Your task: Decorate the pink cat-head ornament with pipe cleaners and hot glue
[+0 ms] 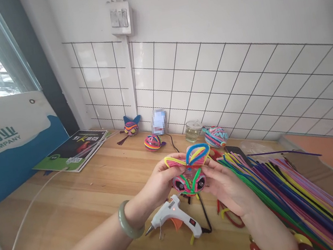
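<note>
Between both hands I hold a small pipe-cleaner animal head (191,185), with dark round eyes edged in pink and green stripes on its face. Two looped ears of yellow, pink and blue pipe cleaner (196,150) stand up on top of it. My left hand (165,174), a jade bangle on its wrist, closes on the left ear and side. The fingers of my right hand (220,179) grip the right side, below the blue ear loop. Just under the head, a white hot glue gun (174,216) lies with its small red light lit.
A thick bundle of coloured pipe cleaners (283,191) spreads over the right side. Along the wall stand finished striped balls (153,142), a glass jar (193,131) and a lit phone (159,122). A magazine (76,151) and white cable (27,221) lie left.
</note>
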A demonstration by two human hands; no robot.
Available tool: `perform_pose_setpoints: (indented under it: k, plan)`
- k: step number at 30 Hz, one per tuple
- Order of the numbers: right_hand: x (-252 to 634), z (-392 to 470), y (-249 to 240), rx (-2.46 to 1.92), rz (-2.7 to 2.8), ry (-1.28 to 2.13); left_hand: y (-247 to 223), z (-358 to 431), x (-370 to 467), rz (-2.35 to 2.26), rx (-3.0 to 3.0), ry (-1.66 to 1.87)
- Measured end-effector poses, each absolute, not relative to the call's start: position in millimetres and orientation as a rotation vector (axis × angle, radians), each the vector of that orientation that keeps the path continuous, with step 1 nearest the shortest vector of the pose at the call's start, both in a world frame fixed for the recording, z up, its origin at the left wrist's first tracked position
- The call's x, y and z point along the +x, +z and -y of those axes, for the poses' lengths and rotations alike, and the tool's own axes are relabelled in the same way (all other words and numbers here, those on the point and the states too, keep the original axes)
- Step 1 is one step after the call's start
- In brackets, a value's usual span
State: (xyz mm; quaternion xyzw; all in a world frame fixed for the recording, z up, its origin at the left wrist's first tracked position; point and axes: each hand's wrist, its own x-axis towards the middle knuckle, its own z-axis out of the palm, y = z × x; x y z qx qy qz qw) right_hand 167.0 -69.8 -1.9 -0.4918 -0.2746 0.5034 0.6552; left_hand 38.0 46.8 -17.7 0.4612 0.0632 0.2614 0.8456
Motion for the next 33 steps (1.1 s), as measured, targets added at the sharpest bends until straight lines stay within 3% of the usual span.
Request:
perform_pose_setpoints:
  k: [33]
  plan:
    - [166.7,67.4,-10.1,-1.076,0.644,1.147,-17.1,-54.5,38.7,-0.118,0.988,0.421]
